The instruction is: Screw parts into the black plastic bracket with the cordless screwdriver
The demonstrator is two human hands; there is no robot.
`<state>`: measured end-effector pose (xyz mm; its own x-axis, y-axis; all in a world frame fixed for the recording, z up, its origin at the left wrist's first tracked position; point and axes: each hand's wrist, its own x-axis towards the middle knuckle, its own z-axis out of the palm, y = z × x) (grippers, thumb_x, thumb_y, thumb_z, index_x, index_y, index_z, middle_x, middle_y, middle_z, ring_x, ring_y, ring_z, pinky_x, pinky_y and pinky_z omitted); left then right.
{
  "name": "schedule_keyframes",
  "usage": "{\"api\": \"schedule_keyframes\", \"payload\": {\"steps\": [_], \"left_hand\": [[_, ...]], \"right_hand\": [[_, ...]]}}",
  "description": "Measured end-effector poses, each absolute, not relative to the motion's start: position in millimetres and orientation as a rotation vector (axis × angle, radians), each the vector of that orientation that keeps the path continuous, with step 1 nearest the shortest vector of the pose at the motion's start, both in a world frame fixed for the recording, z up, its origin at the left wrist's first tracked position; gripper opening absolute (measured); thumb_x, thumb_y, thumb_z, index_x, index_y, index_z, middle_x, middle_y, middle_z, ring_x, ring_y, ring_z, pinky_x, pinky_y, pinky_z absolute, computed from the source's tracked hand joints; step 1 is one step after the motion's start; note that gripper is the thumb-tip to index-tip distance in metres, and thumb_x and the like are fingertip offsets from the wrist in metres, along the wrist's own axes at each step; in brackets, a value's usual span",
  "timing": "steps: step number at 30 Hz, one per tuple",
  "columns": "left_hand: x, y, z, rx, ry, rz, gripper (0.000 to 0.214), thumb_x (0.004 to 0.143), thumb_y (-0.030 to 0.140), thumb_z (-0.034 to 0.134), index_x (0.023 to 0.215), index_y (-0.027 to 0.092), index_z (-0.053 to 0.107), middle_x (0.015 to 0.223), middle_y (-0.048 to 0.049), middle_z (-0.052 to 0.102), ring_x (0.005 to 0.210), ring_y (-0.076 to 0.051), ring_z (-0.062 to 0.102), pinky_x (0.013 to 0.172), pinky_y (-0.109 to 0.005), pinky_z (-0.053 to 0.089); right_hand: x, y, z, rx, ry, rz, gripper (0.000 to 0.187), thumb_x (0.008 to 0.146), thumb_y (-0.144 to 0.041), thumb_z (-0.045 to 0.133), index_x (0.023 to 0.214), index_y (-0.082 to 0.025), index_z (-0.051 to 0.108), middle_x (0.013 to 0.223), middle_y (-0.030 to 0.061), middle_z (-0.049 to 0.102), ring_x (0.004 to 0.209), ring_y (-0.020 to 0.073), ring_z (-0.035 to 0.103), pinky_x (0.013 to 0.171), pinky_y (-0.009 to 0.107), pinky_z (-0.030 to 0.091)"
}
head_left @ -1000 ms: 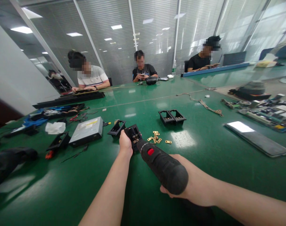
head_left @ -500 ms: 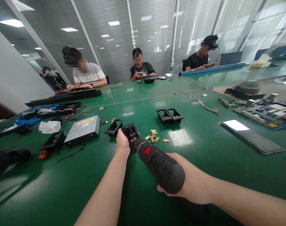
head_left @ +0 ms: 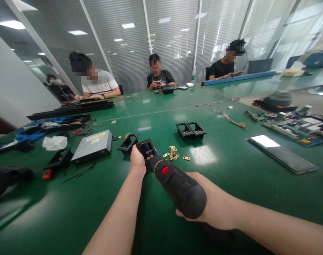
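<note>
1. Head view: the left hand [head_left: 138, 161] is clasped on the left edge of a tilted black frame [head_left: 145, 147], whose hollow side shows brass-coloured fittings [head_left: 150, 154].
2. The right hand [head_left: 217, 203] is wrapped around a power drill [head_left: 178, 189]; its grip and most of the fingers are hidden beneath the body.
3. The key relation: the drill's long axis runs from the right hand forward and leftward, its nose at the frame's near right side. The frame lies ahead and left of the right hand; the left hand is nearer, being on it. Whether the tip touches a fitting, I cannot tell.
4. Just right of the left hand, past the drill's nose, lie loose brass plates [head_left: 176, 157].
5. Just beyond the left hand, slightly left, sits another frame [head_left: 127, 144]; farther left, a silver drive [head_left: 92, 147].
6. Well ahead of both hands, a double frame [head_left: 191, 134] stands on the green table [head_left: 161, 226].
</note>
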<state>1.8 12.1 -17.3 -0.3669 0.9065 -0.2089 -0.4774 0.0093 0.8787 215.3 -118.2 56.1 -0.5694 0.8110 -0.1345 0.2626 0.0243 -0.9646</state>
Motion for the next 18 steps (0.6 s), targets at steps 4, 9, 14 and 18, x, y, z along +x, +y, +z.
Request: {"api": "schedule_keyframes", "payload": {"steps": [4,9,14,18], "left_hand": [[2.9,10.4,-14.8,0.531,1.180,1.613,0.031,0.083,0.038,0.042,0.079,0.015,0.062,0.064,-0.0111,0.067,0.056,-0.026,0.066,0.049,-0.034,0.051],[2.4,10.8,-15.3,0.517,1.162,1.594,0.032,0.084,0.037,0.042,0.079,0.014,0.062,0.064,-0.0112,0.067,0.056,-0.026,0.066,0.049,-0.034,0.050],[1.1,11.9,-17.7,0.527,1.171,1.591,0.031,0.083,0.038,0.042,0.079,0.014,0.062,0.064,-0.0111,0.067,0.057,-0.026,0.067,0.050,-0.034,0.051],[1.0,11.6,-17.8,0.535,1.163,1.591,0.031,0.083,0.038,0.043,0.079,0.014,0.063,0.064,-0.0110,0.067,0.057,-0.026,0.067,0.050,-0.034,0.051]], "right_hand": [[215.4,-117.9,54.1,-1.098,-1.864,1.551,0.032,0.060,-0.013,0.080,0.087,-0.014,0.062,0.073,-0.0016,0.061,0.063,0.0129,0.051,0.056,0.024,0.043],[216.1,-118.0,52.5,-1.083,-1.869,1.559,0.030,0.062,-0.014,0.078,0.086,-0.014,0.061,0.074,-0.0005,0.063,0.063,0.0136,0.053,0.055,0.023,0.043],[216.0,-118.4,53.7,-1.087,-1.888,1.536,0.030,0.063,-0.014,0.078,0.088,-0.014,0.062,0.075,0.0004,0.065,0.066,0.0149,0.055,0.056,0.024,0.043],[215.3,-119.0,53.6,-1.071,-1.866,1.574,0.029,0.062,-0.011,0.078,0.086,-0.013,0.062,0.075,0.0003,0.064,0.067,0.0154,0.056,0.057,0.025,0.044]]}}
